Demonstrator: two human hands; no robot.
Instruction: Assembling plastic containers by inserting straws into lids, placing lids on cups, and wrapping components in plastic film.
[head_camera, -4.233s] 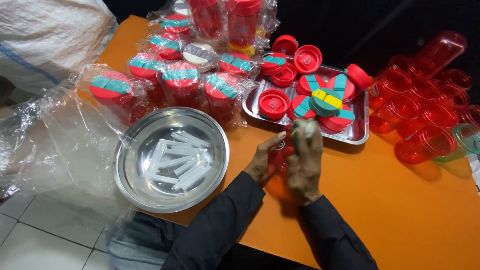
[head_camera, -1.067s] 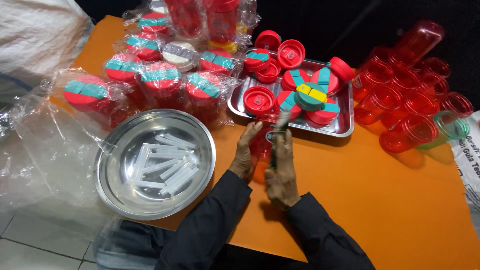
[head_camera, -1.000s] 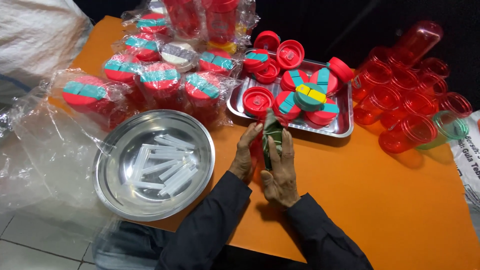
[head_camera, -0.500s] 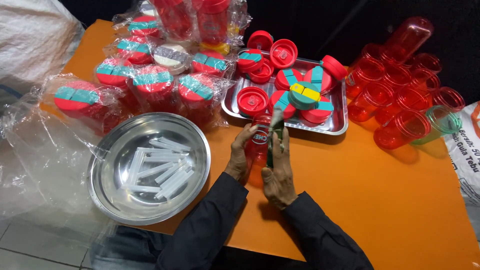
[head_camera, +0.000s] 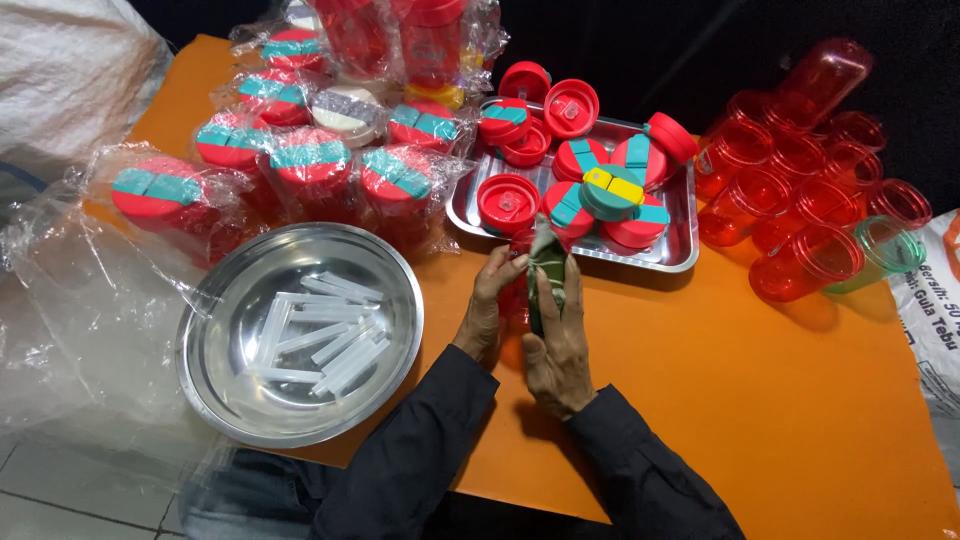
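My left hand (head_camera: 487, 312) grips a red transparent cup (head_camera: 517, 300) standing on the orange table (head_camera: 760, 400), just in front of the metal tray. My right hand (head_camera: 558, 340) presses a greenish cloth (head_camera: 547, 262) against the cup's side and top. Both hands close around the cup, which is mostly hidden between them. Dark sleeves cover both forearms.
A rectangular metal tray (head_camera: 680, 255) holds red lids with teal and yellow flaps. A round steel bowl (head_camera: 225, 390) at the left holds several clear straws. Bagged red cups (head_camera: 300, 165) lie at the back left. Loose red cups (head_camera: 800, 170) cluster at the right, with one green cup (head_camera: 880, 250).
The hands stay around the red cup; the cloth has shifted slightly over the cup's top. The view has drifted a little, and the other things keep their places.
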